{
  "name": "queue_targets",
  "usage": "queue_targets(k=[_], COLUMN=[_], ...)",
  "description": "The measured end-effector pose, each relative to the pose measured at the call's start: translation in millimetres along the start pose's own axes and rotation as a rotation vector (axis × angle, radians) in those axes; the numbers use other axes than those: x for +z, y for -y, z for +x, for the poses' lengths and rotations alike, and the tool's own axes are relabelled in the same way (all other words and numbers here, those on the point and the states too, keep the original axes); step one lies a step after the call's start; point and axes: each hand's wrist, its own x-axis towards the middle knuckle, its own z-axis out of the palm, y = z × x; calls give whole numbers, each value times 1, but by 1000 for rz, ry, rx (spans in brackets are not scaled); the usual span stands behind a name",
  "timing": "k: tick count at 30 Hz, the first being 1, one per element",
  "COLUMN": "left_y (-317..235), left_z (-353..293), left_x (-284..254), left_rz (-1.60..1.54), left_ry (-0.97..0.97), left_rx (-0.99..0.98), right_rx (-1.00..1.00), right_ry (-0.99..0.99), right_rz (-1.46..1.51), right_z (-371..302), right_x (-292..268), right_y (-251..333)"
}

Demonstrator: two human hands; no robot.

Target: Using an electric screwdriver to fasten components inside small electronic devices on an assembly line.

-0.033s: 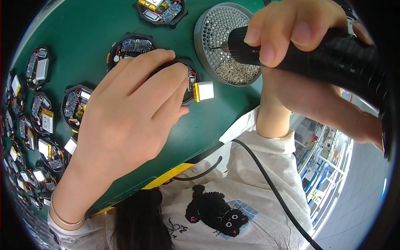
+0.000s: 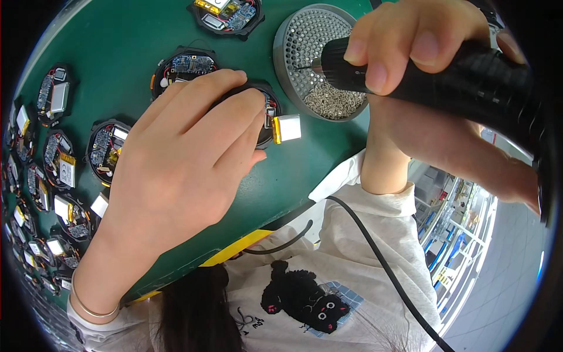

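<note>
My right hand [image 2: 419,50] is wrapped round a black electric screwdriver [image 2: 446,82] with a cable. Its thin bit points left, over the round grey screw tray [image 2: 282,70], whose plate is full of small holes with screws and which has a heap of loose screws at the near side. My left hand [image 2: 182,149] is closed over a round black watch-like housing [image 2: 271,105] on the green mat, hiding most of it. From this housing a silver battery pouch [image 2: 287,128] with a yellow edge hangs out to the right.
Another open housing with a blue circuit board [image 2: 190,63] lies just beyond my left hand. One more housing [image 2: 231,20] sits at the far edge of view. Several similar housings [image 2: 58,158] are spread over the left side of the green mat [image 2: 123,38]. Yellow tape [image 2: 237,246] marks the near table edge.
</note>
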Motion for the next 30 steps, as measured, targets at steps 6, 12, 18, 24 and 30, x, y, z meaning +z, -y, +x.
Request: queue_targets(k=[6,12,18,24,30], left_y=[-2,-5,-6,-9,-11], left_z=[1,0,1,-1,-4], left_x=[1,5,6,11,12], left_rz=[-25,-55,-53,-58,-56], left_ry=[5,-18,-13,-74,-59], left_rx=[-48,-47,-58,-59,-75], right_rx=[-13,-8,2,12,1], right_ry=[-88,-47,-23,4,24], right_rz=[25,12,-3,-16,2], right_z=[-5,-4,-4,-4,-4], right_x=[-4,13,20,29,32], right_y=[11,8,3,5,1])
